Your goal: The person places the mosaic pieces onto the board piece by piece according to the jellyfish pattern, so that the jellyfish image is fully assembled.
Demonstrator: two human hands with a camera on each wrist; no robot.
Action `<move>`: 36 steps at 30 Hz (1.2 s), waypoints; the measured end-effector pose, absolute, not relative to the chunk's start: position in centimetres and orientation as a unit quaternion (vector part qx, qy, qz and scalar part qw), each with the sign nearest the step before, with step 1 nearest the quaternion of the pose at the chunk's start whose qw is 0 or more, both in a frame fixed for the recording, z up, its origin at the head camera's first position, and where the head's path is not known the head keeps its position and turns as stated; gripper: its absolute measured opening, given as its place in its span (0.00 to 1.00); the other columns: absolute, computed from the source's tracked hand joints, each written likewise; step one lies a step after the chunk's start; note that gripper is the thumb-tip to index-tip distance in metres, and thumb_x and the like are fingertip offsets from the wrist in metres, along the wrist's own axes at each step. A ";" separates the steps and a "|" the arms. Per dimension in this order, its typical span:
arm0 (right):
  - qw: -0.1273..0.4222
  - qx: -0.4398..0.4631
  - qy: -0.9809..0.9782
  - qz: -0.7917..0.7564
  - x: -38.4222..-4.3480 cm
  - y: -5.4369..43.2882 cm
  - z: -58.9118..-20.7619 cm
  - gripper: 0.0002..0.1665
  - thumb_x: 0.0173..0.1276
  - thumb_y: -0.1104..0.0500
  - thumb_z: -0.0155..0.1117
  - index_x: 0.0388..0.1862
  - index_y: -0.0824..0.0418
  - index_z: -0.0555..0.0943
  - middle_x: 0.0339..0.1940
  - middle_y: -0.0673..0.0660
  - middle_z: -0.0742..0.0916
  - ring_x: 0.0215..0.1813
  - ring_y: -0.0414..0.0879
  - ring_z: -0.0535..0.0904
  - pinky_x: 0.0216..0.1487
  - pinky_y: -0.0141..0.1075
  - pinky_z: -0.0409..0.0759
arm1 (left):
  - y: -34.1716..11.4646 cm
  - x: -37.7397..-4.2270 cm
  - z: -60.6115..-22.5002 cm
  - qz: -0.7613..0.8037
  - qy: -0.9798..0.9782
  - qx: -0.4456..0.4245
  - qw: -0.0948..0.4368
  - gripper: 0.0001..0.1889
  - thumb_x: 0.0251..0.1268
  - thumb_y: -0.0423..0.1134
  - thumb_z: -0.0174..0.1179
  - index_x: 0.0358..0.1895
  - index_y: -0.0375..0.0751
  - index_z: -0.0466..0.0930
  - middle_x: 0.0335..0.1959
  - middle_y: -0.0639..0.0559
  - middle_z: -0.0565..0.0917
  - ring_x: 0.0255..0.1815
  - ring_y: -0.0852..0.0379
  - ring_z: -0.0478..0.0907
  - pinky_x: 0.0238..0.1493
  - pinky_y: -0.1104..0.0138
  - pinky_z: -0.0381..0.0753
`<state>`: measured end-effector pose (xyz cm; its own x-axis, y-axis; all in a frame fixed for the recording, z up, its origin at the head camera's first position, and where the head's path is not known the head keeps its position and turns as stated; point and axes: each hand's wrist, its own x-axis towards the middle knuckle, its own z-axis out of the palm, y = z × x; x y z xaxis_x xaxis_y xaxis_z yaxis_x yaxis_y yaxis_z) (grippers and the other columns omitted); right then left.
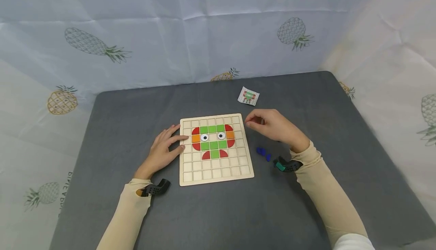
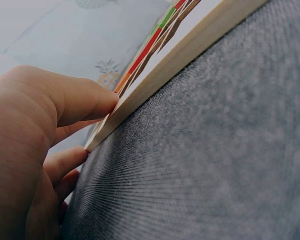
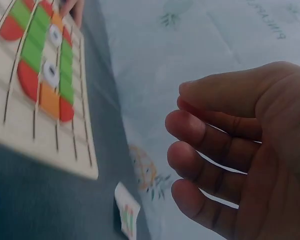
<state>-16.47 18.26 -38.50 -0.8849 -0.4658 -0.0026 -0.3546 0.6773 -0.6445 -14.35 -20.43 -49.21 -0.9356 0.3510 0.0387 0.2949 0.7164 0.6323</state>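
Note:
A wooden grid board [image 1: 216,168] lies flat on the table. Green squares [image 1: 214,154], red quarter-rounds [image 1: 206,155], orange squares [image 1: 196,138] and two round eye pieces [image 1: 204,137] sit in its cells, forming a figure. My left hand [image 1: 165,146] rests on the board's left edge, fingers spread, with thumb and fingertips touching it. Past the upper right corner hovers my right hand [image 1: 269,124], fingers loosely bent and thumb close to the index finger. The right wrist view shows no piece between those fingertips [image 3: 186,125]. Several small blue pieces [image 1: 261,151] lie right of the board.
A small printed card [image 1: 248,96] with a coloured grid picture lies behind the board, toward the far side. The grey table [image 1: 218,212] ends at a pineapple-print cloth [image 1: 190,45] hanging behind it. Each wrist wears a black camera band [image 1: 289,165].

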 end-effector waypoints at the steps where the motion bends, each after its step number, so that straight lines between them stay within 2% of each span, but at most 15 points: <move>1: 0.085 -0.216 0.916 -0.327 -16.5 18.8 -38.7 0.10 0.76 0.57 0.63 0.50 0.58 0.85 0.41 0.54 0.89 0.38 0.46 0.80 0.38 0.38 0.79 | -20.4 -14.4 -49.1 0.335 0.925 0.175 0.041 0.19 0.71 0.43 0.63 0.63 0.52 0.82 0.82 0.49 0.59 0.85 0.46 0.47 0.83 0.43 0.40; 5: 0.083 -0.183 0.928 -0.314 -17.1 20.9 -39.8 0.13 0.77 0.56 0.61 0.52 0.61 0.85 0.44 0.57 0.89 0.41 0.47 0.81 0.40 0.39 0.80 | -20.5 -14.4 -49.1 0.338 0.923 0.178 0.039 0.19 0.71 0.43 0.63 0.63 0.51 0.82 0.82 0.49 0.60 0.85 0.45 0.47 0.83 0.43 0.40; 16: 0.092 -0.102 0.953 -0.269 -18.9 24.2 -42.6 0.14 0.78 0.55 0.60 0.51 0.63 0.84 0.38 0.62 0.87 0.34 0.48 0.78 0.35 0.39 0.75 | -20.6 -14.4 -49.2 0.338 0.923 0.179 0.040 0.19 0.71 0.43 0.63 0.63 0.51 0.82 0.82 0.48 0.59 0.85 0.45 0.47 0.84 0.44 0.40; 24: 0.144 -0.077 0.964 -0.209 -19.3 24.5 -44.4 0.22 0.75 0.54 0.63 0.58 0.69 0.79 0.45 0.66 0.85 0.42 0.55 0.81 0.45 0.50 0.80 | -20.4 -14.4 -49.2 0.337 0.923 0.180 0.048 0.19 0.72 0.43 0.62 0.64 0.51 0.82 0.82 0.49 0.59 0.85 0.45 0.47 0.83 0.43 0.40; 28: 0.139 -0.078 0.965 -0.208 -19.4 24.3 -44.5 0.19 0.74 0.57 0.64 0.56 0.69 0.80 0.44 0.67 0.86 0.42 0.56 0.82 0.45 0.51 0.80 | -20.4 -14.4 -49.1 0.337 0.923 0.179 0.047 0.19 0.72 0.43 0.62 0.63 0.51 0.82 0.82 0.48 0.59 0.85 0.45 0.47 0.83 0.43 0.40; 36: 0.144 -0.075 0.967 -0.197 -19.3 24.1 -43.6 0.17 0.76 0.62 0.57 0.56 0.70 0.83 0.51 0.70 0.87 0.53 0.63 0.84 0.54 0.55 0.82 | -20.4 -14.5 -49.2 0.338 0.923 0.178 0.044 0.19 0.71 0.43 0.63 0.64 0.51 0.82 0.82 0.48 0.59 0.85 0.45 0.47 0.84 0.44 0.39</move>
